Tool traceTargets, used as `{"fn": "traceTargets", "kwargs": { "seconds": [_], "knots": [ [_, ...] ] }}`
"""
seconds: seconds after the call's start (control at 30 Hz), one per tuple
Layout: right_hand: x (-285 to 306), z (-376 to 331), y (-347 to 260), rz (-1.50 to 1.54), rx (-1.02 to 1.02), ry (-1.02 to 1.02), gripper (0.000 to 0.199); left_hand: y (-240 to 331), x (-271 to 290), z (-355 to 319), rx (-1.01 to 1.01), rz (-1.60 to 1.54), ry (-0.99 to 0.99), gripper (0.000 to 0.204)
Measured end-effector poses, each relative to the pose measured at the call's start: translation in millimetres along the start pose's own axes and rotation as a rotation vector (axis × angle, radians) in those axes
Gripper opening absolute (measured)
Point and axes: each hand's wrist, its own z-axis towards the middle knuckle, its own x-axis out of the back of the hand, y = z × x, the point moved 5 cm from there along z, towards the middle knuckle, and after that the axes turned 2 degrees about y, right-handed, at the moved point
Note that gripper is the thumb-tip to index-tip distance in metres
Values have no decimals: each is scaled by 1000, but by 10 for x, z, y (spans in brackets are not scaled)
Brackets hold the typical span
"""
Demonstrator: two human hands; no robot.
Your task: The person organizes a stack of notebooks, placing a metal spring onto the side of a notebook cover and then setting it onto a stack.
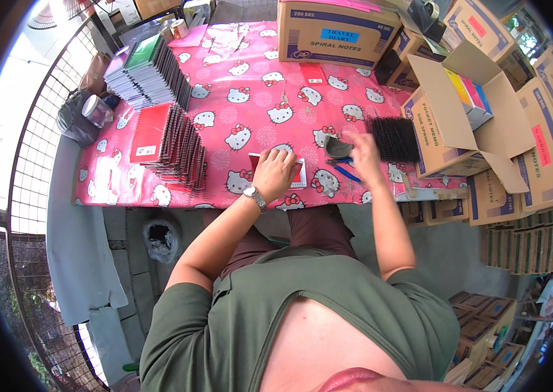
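My left hand [275,175] lies over a small red notebook [300,175] near the table's front edge, its fingers curled and holding it in place. A white strip with a row of holes shows along the notebook's lower edge. My right hand [364,157] is raised to the right, fingers drawn together and slightly blurred; whatever is in them is too small to tell. Just beside that hand are blue-handled pliers [347,172] and a small dark grey container [338,147]. A bundle of black spiral coils [392,139] lies right of my right hand.
Red spiral notebooks [152,134] form a stack on the left, behind which stands a taller stack with green covers [143,53]. Another red notebook [313,74] lies farther back. Cartons line the back and right, including an open box [443,124]. A pink patterned cloth [224,98] covers the table.
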Motion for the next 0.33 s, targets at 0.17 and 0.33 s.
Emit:
{"fn": "traceTargets", "kwargs": {
  "seconds": [0.17,0.33],
  "knots": [
    [-459,-319,-482,185,-82,-121,25,42,28,-6,10,-24,22,17],
    [-550,-325,-503,219,-13,-33,22,23,44,-28,-4,-29,41,18]
  ]
}}
